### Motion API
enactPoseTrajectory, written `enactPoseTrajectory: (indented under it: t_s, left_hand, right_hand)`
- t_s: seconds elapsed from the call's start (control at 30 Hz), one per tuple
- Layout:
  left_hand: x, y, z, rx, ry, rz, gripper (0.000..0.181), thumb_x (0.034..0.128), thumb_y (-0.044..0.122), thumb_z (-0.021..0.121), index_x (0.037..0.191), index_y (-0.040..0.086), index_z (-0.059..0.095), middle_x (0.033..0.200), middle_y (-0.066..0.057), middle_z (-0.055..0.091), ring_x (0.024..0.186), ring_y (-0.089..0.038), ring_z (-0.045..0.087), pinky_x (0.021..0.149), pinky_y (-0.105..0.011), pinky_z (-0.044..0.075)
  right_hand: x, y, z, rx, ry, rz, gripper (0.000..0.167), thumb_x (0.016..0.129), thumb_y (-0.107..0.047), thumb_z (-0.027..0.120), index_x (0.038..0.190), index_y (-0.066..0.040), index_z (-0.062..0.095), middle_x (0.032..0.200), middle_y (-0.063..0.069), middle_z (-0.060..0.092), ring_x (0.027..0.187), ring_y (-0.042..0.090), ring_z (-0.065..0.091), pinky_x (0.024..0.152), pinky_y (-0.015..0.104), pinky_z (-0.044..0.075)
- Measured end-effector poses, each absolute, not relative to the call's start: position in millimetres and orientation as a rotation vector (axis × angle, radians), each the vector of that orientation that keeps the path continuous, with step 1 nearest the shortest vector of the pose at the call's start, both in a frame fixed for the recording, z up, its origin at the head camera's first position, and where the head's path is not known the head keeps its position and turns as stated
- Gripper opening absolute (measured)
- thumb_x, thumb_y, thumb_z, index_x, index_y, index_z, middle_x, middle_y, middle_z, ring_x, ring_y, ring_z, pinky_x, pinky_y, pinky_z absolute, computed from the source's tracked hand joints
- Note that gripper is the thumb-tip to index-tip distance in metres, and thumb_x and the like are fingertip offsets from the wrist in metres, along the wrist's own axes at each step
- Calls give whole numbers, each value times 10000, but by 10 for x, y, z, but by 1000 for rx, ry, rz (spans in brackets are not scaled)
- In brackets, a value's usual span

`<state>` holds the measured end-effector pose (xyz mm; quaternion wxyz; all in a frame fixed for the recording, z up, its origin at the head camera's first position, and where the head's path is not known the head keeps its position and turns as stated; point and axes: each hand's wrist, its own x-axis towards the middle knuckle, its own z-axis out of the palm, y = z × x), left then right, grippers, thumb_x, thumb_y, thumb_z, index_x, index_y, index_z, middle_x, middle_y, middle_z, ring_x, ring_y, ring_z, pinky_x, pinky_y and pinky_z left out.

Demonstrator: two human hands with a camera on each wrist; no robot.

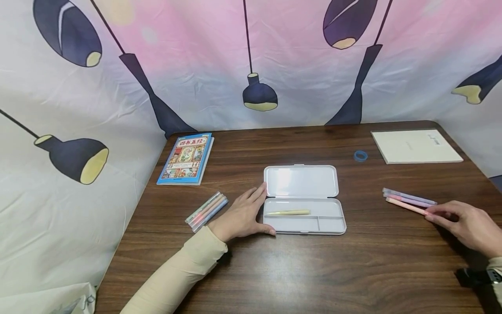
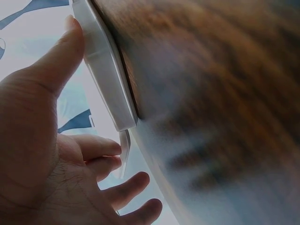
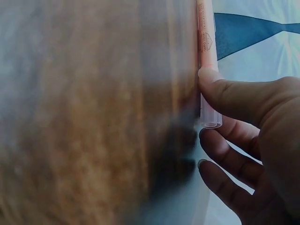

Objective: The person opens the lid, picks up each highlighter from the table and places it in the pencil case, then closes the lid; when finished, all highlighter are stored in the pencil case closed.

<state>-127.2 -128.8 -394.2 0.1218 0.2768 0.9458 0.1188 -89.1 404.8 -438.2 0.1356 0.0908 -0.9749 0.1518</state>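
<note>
Pencil case (image 1: 290, 223): white, lying open at the middle of the tabletop (image 1: 313, 270), lid (image 1: 301, 181) folded back flat toward the far edge. Divided inside into one long rear compartment and two shorter front ones, the left wider than the right.

Pale yellow pen (image 1: 290, 212): lying lengthwise in the long rear compartment, toward its left end.

Left hand (image 1: 245, 216): at the left side of the case. Grip wide, fingers extended and spread, thumb along the near left corner, fingertips by the left edge of the lid. Beige sleeve (image 1: 172, 274) on the forearm.

Right hand (image 1: 470, 224): well apart from the case, at the right of the tabletop. Grip narrow, holding a pink pen (image 1: 405, 205) by its near end between thumb and fingers; clear end piece and small printed marks visible in the right wrist view. Contact between pen and tabletop: cannot tell. Dark watch (image 1: 476, 278) on the wrist.

Lavender pens (image 1: 412, 197): just beyond the pink pen, lying nearly parallel.

Pen group (image 1: 206, 211): several, in green, pink and blue tones, side by side near the left wrist.

Book (image 1: 186, 159): blue-bordered illustrated cover, far left.

Notebook (image 1: 417, 146): off-white cover, far right.

Blue ring (image 1: 361, 156): lying flat, left of the notebook.

Backdrop cloth (image 1: 204, 78): pink, white and pale blue, printed with dark lamps, behind the tabletop.
</note>
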Motion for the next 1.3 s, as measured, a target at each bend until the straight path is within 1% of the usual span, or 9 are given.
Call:
enactPoseTrajectory:
  t_s: [0.1, 0.17, 0.33, 0.47, 0.63, 0.77, 0.9, 1.1, 1.3]
  left_hand:
    - [-1263, -1297, -3945, 805, 2759, 337, 1174, 776, 687, 707, 1594, 59, 147, 1677, -72, 47, 1504, -355, 181, 1195, -513, 212]
    - [-1257, -1303, -3947, 804, 2761, 332, 1172, 776, 686, 708, 1594, 57, 153, 1677, -76, 54, 1504, -356, 183, 1195, -512, 213]
    - [-1247, -1314, -3940, 804, 2767, 321, 1165, 777, 683, 708, 1590, 42, 173, 1677, -83, 59, 1502, -358, 188, 1192, -518, 218]
    - [-1244, -1317, -3926, 800, 2774, 306, 1168, 776, 683, 708, 1588, 37, 171, 1676, -84, 54, 1501, -355, 191, 1192, -519, 219]
    - [-1236, -1303, -3931, 802, 2769, 303, 1164, 776, 686, 706, 1587, 36, 182, 1676, -80, 59, 1501, -354, 195, 1188, -526, 224]
    - [-1236, -1278, -3929, 800, 2761, 297, 1161, 777, 690, 701, 1587, 39, 185, 1678, -72, 51, 1504, -345, 187, 1186, -529, 228]
    - [-1250, -1260, -3924, 795, 2759, 286, 1162, 779, 693, 698, 1592, 49, 173, 1679, -68, 46, 1508, -335, 179, 1191, -516, 222]
    - [-1262, -1252, -3918, 794, 2757, 294, 1163, 785, 693, 693, 1595, 53, 157, 1678, -73, 47, 1509, -339, 177, 1190, -516, 226]
    - [-1253, -1258, -3915, 779, 2758, 303, 1168, 784, 689, 696, 1597, 59, 142, 1678, -68, 31, 1511, -340, 167, 1192, -516, 221]
  right_hand:
    - [-902, 4007, -4345, 266, -2832, 432, 195, 839, -232, 806, 901, -50, 770, 754, -13, 599, 646, 9, 364, 554, 241, 299]
    - [-920, 3957, -4294, 275, -2836, 436, 207, 851, -235, 796, 922, -43, 766, 771, 8, 610, 660, 48, 387, 565, 251, 308]
    - [-999, 3725, -4078, 318, -2844, 448, 204, 869, -240, 782, 959, -58, 765, 829, 37, 639, 681, 105, 452, 580, 287, 363]
    - [-1107, 3456, -3911, 444, -2807, 480, 140, 843, -193, 805, 964, -129, 779, 865, -21, 651, 699, 37, 482, 573, 249, 381]
    - [-1256, 3038, -3778, 692, -2724, 574, 140, 827, -159, 817, 939, -229, 769, 863, -137, 634, 737, -7, 519, 632, 183, 403]
    - [-1360, 2681, -3706, 842, -2722, 647, 97, 874, -169, 779, 948, -230, 767, 852, -174, 615, 706, -6, 499, 607, 196, 420]
    - [-1457, 2368, -3712, 962, -2736, 695, 84, 899, -170, 756, 970, -213, 773, 872, -167, 618, 716, -5, 509, 615, 205, 443]
    - [-1581, 1971, -3811, 1088, -2779, 741, 135, 888, -102, 755, 991, -186, 777, 923, -122, 651, 779, 14, 556, 669, 257, 501]
    - [-1630, 1646, -3911, 1187, -2788, 763, 90, 894, -158, 759, 970, -200, 780, 895, -149, 645, 801, 15, 566, 714, 279, 504]
